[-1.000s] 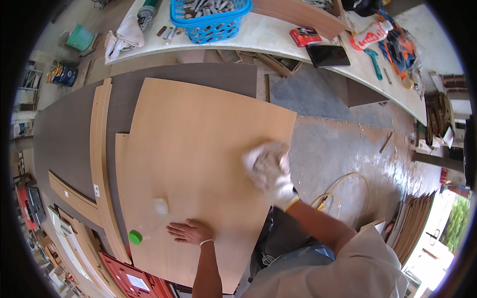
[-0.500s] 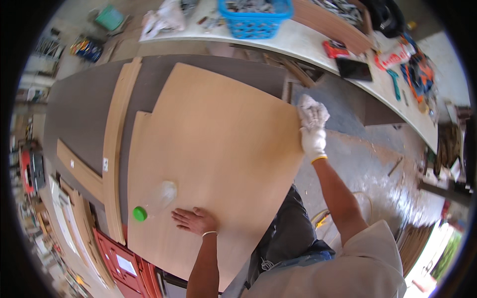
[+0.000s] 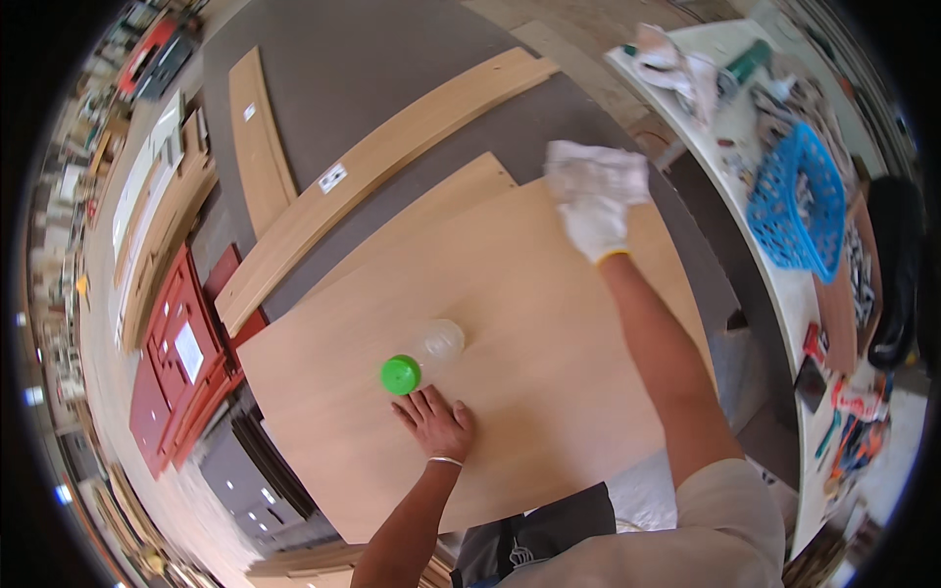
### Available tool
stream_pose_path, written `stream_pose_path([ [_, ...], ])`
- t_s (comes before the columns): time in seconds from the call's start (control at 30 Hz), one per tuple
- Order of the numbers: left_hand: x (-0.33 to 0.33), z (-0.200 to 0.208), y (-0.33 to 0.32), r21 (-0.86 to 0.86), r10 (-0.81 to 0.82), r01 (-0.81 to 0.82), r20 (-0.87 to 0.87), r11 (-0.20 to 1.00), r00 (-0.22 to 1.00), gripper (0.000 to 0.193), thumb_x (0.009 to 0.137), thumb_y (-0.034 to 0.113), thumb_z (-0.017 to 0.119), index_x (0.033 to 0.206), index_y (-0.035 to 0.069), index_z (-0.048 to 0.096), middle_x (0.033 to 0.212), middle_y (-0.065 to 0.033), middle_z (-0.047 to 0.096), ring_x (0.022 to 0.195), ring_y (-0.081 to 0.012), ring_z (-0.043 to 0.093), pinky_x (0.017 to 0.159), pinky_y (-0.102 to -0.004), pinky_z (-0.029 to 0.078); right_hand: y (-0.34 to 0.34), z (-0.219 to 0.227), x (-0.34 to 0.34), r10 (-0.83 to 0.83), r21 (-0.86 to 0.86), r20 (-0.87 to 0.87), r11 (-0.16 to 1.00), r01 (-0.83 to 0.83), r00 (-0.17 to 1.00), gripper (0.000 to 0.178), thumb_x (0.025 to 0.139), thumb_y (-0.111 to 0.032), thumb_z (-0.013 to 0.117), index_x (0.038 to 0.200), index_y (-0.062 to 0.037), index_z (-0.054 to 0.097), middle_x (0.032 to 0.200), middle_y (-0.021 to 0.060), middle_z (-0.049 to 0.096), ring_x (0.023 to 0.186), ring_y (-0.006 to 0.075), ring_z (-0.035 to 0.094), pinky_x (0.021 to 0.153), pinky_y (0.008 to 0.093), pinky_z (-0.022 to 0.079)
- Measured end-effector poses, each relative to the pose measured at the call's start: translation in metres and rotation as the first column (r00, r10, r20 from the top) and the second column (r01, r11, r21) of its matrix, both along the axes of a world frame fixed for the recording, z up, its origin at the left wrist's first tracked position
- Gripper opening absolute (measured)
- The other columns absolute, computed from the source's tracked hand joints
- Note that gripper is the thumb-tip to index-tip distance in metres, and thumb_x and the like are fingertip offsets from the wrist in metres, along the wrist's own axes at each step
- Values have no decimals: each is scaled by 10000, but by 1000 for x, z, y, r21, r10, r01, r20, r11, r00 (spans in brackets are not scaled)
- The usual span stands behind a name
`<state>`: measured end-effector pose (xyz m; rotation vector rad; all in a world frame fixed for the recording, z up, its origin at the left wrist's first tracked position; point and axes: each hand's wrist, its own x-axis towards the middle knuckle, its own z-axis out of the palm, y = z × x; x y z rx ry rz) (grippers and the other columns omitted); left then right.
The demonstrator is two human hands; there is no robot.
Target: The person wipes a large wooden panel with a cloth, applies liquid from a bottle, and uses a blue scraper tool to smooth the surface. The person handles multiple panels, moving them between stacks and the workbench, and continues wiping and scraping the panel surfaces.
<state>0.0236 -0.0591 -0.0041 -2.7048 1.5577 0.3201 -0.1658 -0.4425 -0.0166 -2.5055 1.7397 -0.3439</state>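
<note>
My bare left hand point(image 3: 436, 423) lies flat with fingers spread on a large light wood-coloured board point(image 3: 529, 333). Its fingertips are close beside the green cap point(image 3: 400, 374) of a clear bottle point(image 3: 441, 340); whether the bottle stands or lies I cannot tell. My right hand point(image 3: 596, 227), in a white glove with a yellow cuff edge, presses a whitish cloth point(image 3: 600, 171) to the board near its far right corner. Motion blurs the cloth and hides part of the fingers. A second light board point(image 3: 461, 186) shows under the first one's far left edge.
A long wooden strip point(image 3: 377, 181) and a shorter one point(image 3: 260, 147) lie on the dark grey surface point(image 3: 363, 59) beyond. Red panels point(image 3: 181, 358) are stacked at left. A white bench point(image 3: 774, 314) on the right bears a blue basket point(image 3: 799, 206) and tools.
My view has turned left, so the bench now sits at the right. My right hand and the cloth have moved from the board's right edge to its far part. My left hand stays flat.
</note>
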Motion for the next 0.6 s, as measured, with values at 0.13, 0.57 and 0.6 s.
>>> stream_pose_path([
  [0.13,-6,10,-16,-40,-8,5,-88,999,996,788,879,347,517,1497,-104,327,1568,-328,302,1501,-497,172,1225,-648,39,53,-3,151,541,-116,234,840,-530,807,416,870,-198,592,1257,-46,602,1261,173,604,1291,357,511,1178,474,306],
  [0.57,4,0,1,47,62,-54,-191,997,980,803,938,451,469,1550,-44,312,1655,-248,209,1556,-408,117,1224,-656,29,8,22,89,593,109,-287,800,-589,752,821,864,-286,731,1581,-168,349,1646,89,308,1507,305,283,1266,434,183],
  [0.6,5,-2,5,49,77,-67,-255,997,964,798,942,450,465,1554,-37,309,1657,-244,207,1558,-402,118,1224,-656,34,26,26,126,688,208,-218,726,-655,692,822,865,-295,729,1581,-163,349,1641,88,319,1512,311,272,1268,434,174],
])
